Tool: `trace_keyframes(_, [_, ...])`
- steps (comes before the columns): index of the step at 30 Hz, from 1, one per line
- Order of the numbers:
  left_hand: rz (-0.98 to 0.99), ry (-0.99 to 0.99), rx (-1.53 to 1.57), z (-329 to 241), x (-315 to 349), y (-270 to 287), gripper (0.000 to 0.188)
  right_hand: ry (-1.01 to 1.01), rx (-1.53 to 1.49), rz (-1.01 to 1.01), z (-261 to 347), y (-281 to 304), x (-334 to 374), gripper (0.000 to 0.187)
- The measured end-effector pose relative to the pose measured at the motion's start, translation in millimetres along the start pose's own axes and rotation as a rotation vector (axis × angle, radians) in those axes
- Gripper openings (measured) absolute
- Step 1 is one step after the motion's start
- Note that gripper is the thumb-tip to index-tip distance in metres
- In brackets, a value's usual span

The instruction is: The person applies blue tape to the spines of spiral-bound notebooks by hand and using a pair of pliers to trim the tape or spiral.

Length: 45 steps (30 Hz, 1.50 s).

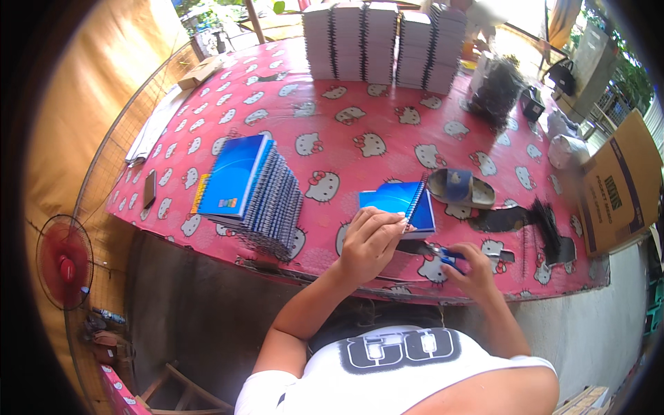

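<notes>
A blue-covered spiral notebook lies at the table's front, its black coil raised along the right side. My left hand is closed at its near edge, fingers pinching by the lower end of the coil. In my right hand is a small pair of blue-handled pliers, gripped by the handles. The metal tip points left toward the notebook's near corner, a little apart from it. To the left stands a tall, leaning stack of blue spiral notebooks.
A single slipper lies just right of the notebook. Beyond it are a bundle of black coils and a cardboard box. Tall stacks of spiral-bound books line the pink table's far side. A red fan stands at left.
</notes>
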<state>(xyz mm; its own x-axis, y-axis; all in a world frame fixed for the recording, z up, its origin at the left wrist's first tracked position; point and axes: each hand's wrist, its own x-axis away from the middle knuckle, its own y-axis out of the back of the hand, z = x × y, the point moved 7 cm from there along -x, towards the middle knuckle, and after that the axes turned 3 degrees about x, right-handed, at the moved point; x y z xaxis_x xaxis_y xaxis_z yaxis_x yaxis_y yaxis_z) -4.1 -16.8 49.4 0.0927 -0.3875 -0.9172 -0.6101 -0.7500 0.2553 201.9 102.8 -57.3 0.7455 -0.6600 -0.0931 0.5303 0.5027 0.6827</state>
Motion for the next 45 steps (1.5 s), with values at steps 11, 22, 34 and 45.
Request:
trace_keyframes(11, [-0.014, -0.052, -0.275, -51.9, -48.0, 92.5, 0.028, 1.099, 0.012, 0.003, 235.4, 8.4, -86.2, 0.056])
trace_keyframes(22, [-0.660, 0.608, -0.277, 91.9, 18.8, 214.8, 0.061, 0.540, -0.670, -0.166, 270.5, -118.2, -252.8, 0.029])
trace_keyframes(34, [-1.170, 0.348, -0.264, -17.0, 25.2, 255.5, 0.043, 0.836, 0.347, 0.193, 228.3, -54.2, -139.3, 0.038])
trace_keyframes(45, [-0.507, 0.392, 0.568, -5.1, -11.0, 109.6, 0.028, 0.598, 0.431, 0.436, 156.3, -73.5, -133.1, 0.028])
